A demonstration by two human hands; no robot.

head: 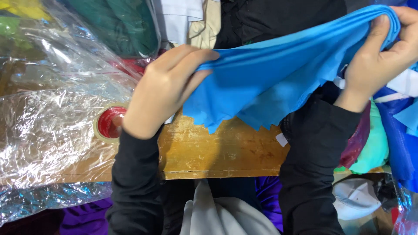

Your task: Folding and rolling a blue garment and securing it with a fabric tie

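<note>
A bright blue cloth point(278, 74) with a jagged lower edge is stretched between my two hands above a worn wooden tabletop point(217, 148). My left hand point(163, 89) pinches its left end between thumb and fingers. At the upper right, my right hand point(385, 52) grips the cloth's other end, with the fabric wrapped over the fingers. Both arms wear black sleeves. The cloth hangs down in the middle and hides part of the table behind it.
Crinkled clear plastic sheeting point(48, 126) covers the left side. A roll of tape with a red core point(109, 123) lies beside my left wrist. Piles of fabric lie around: black point(270, 17), dark green point(122, 24), white point(180, 17), teal point(374, 148), blue point(402, 139), grey point(217, 213).
</note>
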